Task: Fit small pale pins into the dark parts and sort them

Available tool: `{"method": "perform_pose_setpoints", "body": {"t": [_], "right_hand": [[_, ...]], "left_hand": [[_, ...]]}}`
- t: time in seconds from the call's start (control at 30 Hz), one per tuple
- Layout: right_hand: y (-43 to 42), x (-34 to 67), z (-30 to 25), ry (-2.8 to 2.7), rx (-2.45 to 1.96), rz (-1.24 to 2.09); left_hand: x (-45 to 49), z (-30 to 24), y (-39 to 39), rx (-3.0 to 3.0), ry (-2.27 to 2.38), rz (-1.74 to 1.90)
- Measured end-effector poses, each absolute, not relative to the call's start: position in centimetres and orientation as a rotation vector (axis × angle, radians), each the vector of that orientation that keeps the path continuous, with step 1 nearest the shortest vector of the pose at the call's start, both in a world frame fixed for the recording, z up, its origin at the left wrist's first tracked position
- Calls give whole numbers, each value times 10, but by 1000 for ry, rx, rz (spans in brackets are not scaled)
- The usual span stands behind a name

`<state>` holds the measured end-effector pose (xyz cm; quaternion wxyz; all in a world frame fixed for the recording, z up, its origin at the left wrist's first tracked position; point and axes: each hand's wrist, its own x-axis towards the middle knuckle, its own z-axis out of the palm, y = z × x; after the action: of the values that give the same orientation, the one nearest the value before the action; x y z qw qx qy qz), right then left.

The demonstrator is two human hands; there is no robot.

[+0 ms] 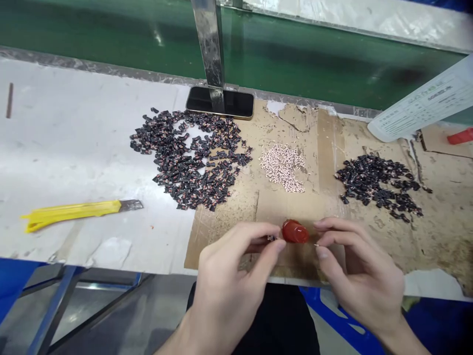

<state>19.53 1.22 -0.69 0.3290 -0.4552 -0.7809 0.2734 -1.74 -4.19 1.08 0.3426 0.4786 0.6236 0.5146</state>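
My left hand (pixel 231 266) pinches a small red rounded piece (pixel 294 231) between thumb and fingertips, just above the near edge of a worn cardboard sheet (pixel 436 231). Facing it from the right, my right hand (pixel 354 268) has its thumb and forefinger pinched together on something tiny that I cannot make out, close to the red piece. Beyond the hands lie a large pile of small black parts (pixel 192 158), a small pile of pale pinkish pins (pixel 283 167) and a second black pile (pixel 380 185).
A yellow utility knife (pixel 74 212) lies on the white table at the left. A dark phone (pixel 219 103) rests at the foot of a metal post (pixel 209 44). A green conveyor belt (pixel 295 54) runs behind. A white printed sheet (pixel 424 106) and a red object (pixel 460 135) sit at far right.
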Motion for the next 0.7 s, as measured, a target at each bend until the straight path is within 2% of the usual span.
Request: {"method": "perform_pose_setpoints", "body": {"t": [0.2,0.5,0.6,0.7], "right_hand": [[15,191,-8,-2220,-1140,527],[17,188,-3,-2296,-1075,428],[15,188,1,-2181,-1130,551],[12,187,10,-1956,-1186,832]], "left_hand": [[-24,9,-43,1303,1688,1298],[-27,15,-41,1330,1719,1306],[-23,16,-39,1229,1632,1290],[-13,19,-35,936,1391,1205]]}}
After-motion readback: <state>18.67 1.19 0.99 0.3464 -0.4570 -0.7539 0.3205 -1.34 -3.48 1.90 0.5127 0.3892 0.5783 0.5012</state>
